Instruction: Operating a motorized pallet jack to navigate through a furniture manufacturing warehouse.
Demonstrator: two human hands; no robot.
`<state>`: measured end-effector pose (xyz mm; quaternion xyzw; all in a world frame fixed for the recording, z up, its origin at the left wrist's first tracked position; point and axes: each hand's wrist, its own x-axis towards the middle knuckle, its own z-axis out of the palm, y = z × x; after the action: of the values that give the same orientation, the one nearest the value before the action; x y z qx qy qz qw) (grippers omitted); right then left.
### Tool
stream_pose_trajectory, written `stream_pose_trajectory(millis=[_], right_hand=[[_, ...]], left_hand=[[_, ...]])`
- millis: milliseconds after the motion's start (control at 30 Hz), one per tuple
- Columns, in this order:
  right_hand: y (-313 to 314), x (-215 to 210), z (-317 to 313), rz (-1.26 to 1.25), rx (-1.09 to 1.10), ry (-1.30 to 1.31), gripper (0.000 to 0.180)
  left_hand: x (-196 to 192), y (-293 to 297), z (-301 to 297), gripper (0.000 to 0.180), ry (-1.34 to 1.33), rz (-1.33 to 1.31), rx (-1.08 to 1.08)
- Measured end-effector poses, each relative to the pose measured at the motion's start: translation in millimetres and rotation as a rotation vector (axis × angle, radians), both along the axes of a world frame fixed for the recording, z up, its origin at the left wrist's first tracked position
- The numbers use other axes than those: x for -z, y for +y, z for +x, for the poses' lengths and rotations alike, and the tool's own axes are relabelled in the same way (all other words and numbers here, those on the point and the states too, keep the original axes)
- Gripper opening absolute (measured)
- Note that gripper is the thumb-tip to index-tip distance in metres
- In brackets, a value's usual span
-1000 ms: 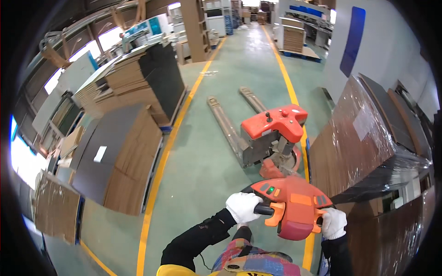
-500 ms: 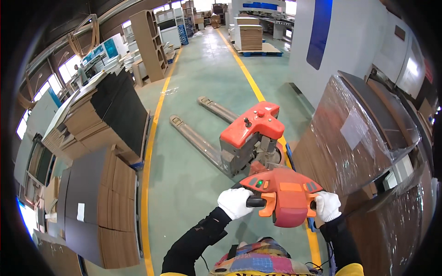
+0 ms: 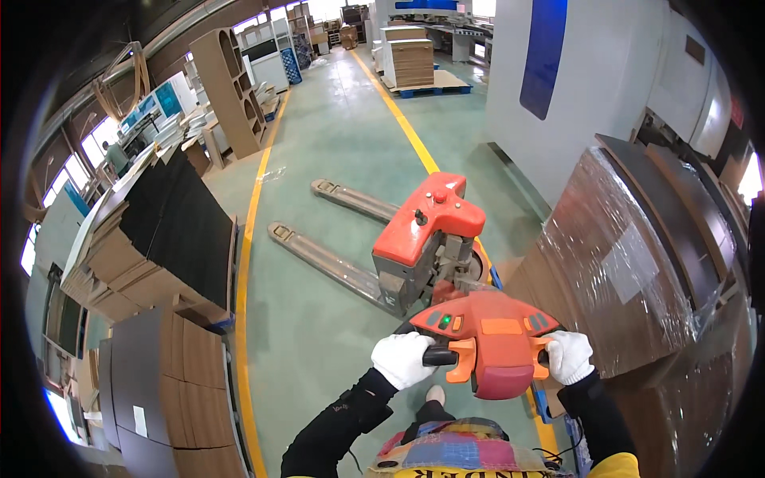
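In the head view, my left hand (image 3: 404, 361), in a white knit glove, is curled around the black left grip of a red-and-orange plastic control head (image 3: 504, 381), straight ahead at twelve o'clock. My right hand (image 3: 568, 358), gloved alike, closes around its opposite end, hiding most of that grip. Beyond it, near twelve, stands the red-topped pallet truck body (image 3: 430, 219), its bare grey metal forks (image 3: 325, 256) reaching toward eleven. Film-wrapped brown board stacks (image 3: 586, 255) stand at one o'clock.
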<state>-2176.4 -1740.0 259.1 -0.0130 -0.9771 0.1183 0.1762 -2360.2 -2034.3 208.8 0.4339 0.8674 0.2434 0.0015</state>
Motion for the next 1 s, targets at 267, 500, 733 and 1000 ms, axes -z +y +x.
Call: stream_pose_trajectory(millis=[267,500,733,1000], right_hand=[[55.0,29.3,-84.8,-0.124,0.051,0.063,0.038],[81.5,42.2,-137.9,-0.216,0.058,0.083,0.06],[130.7,72.3,-198.2,-0.203,0.092,0.012,0.058],[158.3,86.6,-267.8,-0.325,0.29,-0.121,0.054]], left_hand=[[14.8,52.5,-83.1,0.021,-0.031,-0.032,-0.002],[26.8,83.8,-139.0,0.024,-0.031,-0.027,0.018],[32.6,109.4,-213.3,0.022,-0.062,0.023,0.035],[51.8,139.0,-303.4,0.024,-0.061,0.103,0.093]])
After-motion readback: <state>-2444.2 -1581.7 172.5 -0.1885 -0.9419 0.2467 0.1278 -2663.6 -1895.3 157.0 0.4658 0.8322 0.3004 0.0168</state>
